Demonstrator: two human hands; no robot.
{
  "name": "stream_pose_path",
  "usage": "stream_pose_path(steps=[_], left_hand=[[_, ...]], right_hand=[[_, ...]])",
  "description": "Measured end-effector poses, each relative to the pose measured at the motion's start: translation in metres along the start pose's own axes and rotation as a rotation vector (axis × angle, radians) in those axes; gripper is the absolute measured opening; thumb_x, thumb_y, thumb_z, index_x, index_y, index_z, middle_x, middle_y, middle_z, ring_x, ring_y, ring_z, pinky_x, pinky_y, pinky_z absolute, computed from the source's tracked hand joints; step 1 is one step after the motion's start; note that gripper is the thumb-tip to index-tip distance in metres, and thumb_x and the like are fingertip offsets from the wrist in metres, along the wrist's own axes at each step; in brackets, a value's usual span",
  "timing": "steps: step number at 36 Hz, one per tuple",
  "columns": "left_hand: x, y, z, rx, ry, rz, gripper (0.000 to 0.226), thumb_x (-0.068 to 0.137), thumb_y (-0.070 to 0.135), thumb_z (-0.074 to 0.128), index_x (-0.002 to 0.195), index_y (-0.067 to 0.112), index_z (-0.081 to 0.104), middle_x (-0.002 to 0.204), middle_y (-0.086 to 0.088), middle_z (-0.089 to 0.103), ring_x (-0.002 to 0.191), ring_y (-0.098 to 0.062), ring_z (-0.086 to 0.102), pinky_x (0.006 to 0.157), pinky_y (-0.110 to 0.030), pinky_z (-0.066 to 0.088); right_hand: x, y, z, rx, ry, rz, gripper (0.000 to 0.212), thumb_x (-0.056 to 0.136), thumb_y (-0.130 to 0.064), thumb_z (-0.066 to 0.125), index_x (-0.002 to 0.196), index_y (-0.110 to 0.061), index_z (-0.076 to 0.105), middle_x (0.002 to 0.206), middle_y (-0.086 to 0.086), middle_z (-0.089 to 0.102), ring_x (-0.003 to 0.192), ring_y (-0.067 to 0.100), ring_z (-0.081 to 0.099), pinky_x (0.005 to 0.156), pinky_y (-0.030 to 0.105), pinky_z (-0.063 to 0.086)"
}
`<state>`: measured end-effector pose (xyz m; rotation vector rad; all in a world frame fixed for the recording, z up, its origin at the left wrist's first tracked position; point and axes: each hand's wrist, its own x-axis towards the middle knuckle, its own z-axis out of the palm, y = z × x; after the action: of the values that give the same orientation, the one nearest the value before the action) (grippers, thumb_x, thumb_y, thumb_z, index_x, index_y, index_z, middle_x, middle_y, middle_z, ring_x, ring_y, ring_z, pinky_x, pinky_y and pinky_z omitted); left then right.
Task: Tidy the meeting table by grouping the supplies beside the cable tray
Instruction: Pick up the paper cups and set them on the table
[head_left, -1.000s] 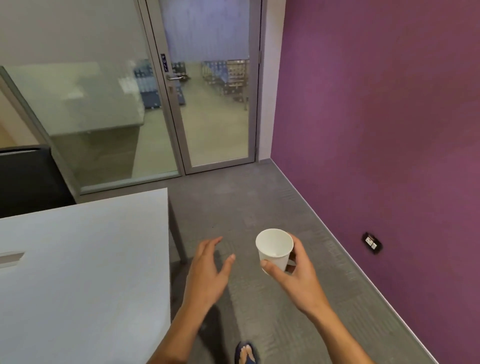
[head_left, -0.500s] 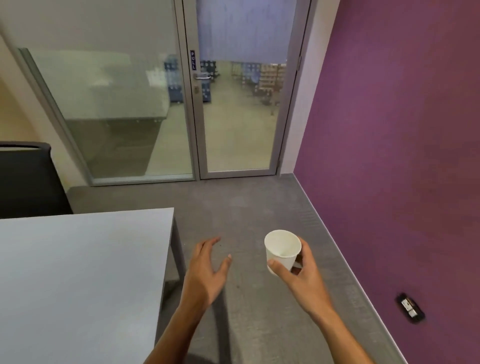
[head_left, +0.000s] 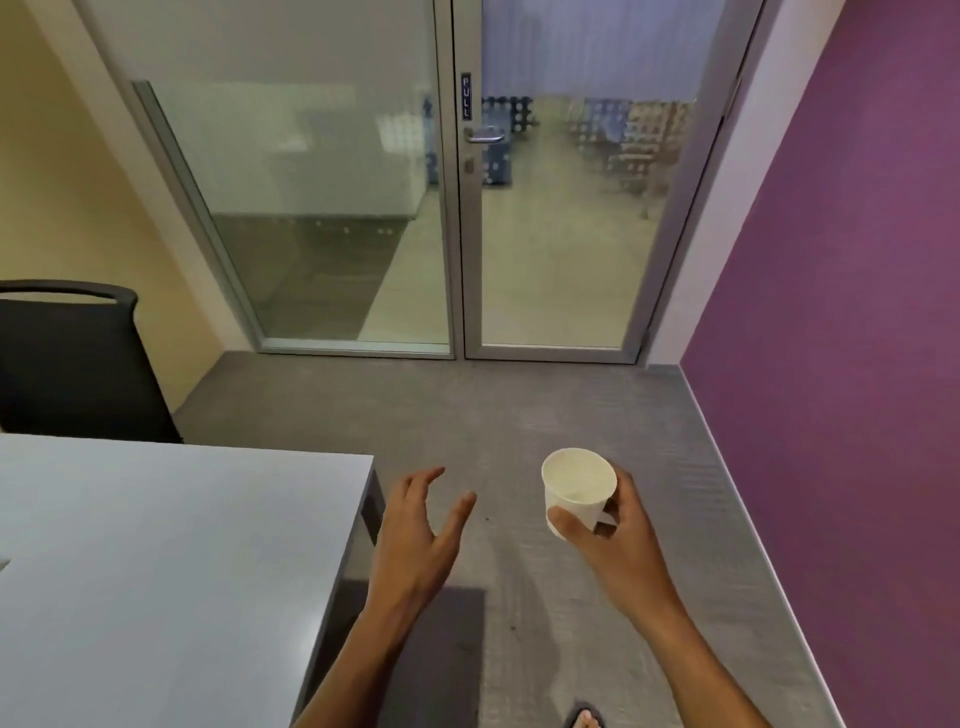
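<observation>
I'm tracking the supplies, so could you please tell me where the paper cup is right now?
The paper cup is in the right hand, held over the carpet, right of the table.

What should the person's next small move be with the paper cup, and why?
Probably carry the paper cup leftward over the table and turn toward the tray. The right hand holds the cup upright over the carpet, off the table's right edge; the left hand is open and holds nothing. No cable tray is clearly in view, so the exact spot cannot be fixed.
</observation>
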<state>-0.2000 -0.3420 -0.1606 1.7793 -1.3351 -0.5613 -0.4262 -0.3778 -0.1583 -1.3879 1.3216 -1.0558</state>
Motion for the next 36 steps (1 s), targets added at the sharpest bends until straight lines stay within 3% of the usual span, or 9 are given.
stream_pose_path(steps=[5, 9, 13, 16, 25, 31, 36], left_hand=[[0.066, 0.013, 0.037, 0.027, 0.055, -0.047, 0.067, 0.083, 0.072, 0.049, 0.135, 0.031, 0.051, 0.141, 0.0, 0.051, 0.118, -0.013, 0.054, 0.096, -0.037, 0.05], [0.115, 0.024, 0.062, 0.051, 0.074, -0.079, 0.066, 0.083, 0.068, 0.049, 0.136, 0.028, 0.051, 0.138, -0.002, 0.052, 0.115, -0.011, 0.052, 0.096, -0.034, 0.048], [0.155, 0.036, 0.075, 0.075, 0.134, -0.11, 0.069, 0.082, 0.07, 0.047, 0.136, 0.026, 0.052, 0.138, 0.0, 0.052, 0.117, -0.012, 0.053, 0.098, -0.038, 0.05], [0.182, 0.037, 0.081, 0.077, 0.179, -0.136, 0.067, 0.084, 0.068, 0.049, 0.136, 0.025, 0.053, 0.137, 0.002, 0.051, 0.117, -0.012, 0.053, 0.099, -0.037, 0.049], [0.292, -0.009, 0.086, 0.074, 0.267, -0.211, 0.061, 0.085, 0.068, 0.049, 0.132, 0.029, 0.054, 0.123, 0.018, 0.043, 0.113, -0.005, 0.052, 0.094, -0.026, 0.042], [0.39, -0.051, 0.061, 0.067, 0.325, -0.238, 0.059, 0.086, 0.061, 0.054, 0.131, 0.023, 0.056, 0.124, 0.013, 0.046, 0.114, -0.009, 0.052, 0.099, -0.03, 0.044], [0.464, -0.079, 0.017, 0.093, 0.392, -0.281, 0.053, 0.09, 0.054, 0.059, 0.132, 0.022, 0.056, 0.126, 0.01, 0.048, 0.114, -0.008, 0.051, 0.1, -0.03, 0.044]], right_hand=[[0.081, -0.002, -0.023, 0.0, -0.062, -0.029, 0.067, 0.067, -0.057, 0.083, 0.12, -0.066, 0.043, 0.116, -0.04, 0.056, 0.108, -0.015, 0.055, 0.072, 0.01, 0.054], [0.145, -0.004, -0.039, -0.002, -0.132, -0.039, 0.063, 0.069, -0.054, 0.084, 0.119, -0.062, 0.046, 0.114, -0.038, 0.059, 0.107, -0.012, 0.057, 0.073, 0.012, 0.054], [0.206, -0.007, -0.041, 0.004, -0.2, -0.019, 0.059, 0.077, -0.036, 0.087, 0.122, -0.049, 0.051, 0.111, -0.031, 0.062, 0.106, -0.005, 0.06, 0.074, 0.016, 0.055], [0.248, -0.011, -0.03, 0.008, -0.253, -0.031, 0.06, 0.075, -0.038, 0.086, 0.124, -0.047, 0.051, 0.112, -0.031, 0.063, 0.104, -0.005, 0.061, 0.076, 0.019, 0.055], [0.373, -0.022, 0.05, -0.018, -0.406, -0.111, 0.059, 0.071, -0.048, 0.079, 0.122, -0.054, 0.05, 0.118, -0.028, 0.063, 0.109, -0.002, 0.06, 0.082, 0.021, 0.052], [0.463, -0.039, 0.121, -0.002, -0.452, -0.12, 0.064, 0.067, -0.05, 0.08, 0.123, -0.055, 0.049, 0.117, -0.031, 0.063, 0.106, -0.009, 0.06, 0.077, 0.009, 0.05], [0.533, -0.059, 0.182, 0.006, -0.515, -0.116, 0.068, 0.068, -0.044, 0.082, 0.127, -0.051, 0.049, 0.113, -0.033, 0.064, 0.101, -0.009, 0.061, 0.075, 0.009, 0.05]])
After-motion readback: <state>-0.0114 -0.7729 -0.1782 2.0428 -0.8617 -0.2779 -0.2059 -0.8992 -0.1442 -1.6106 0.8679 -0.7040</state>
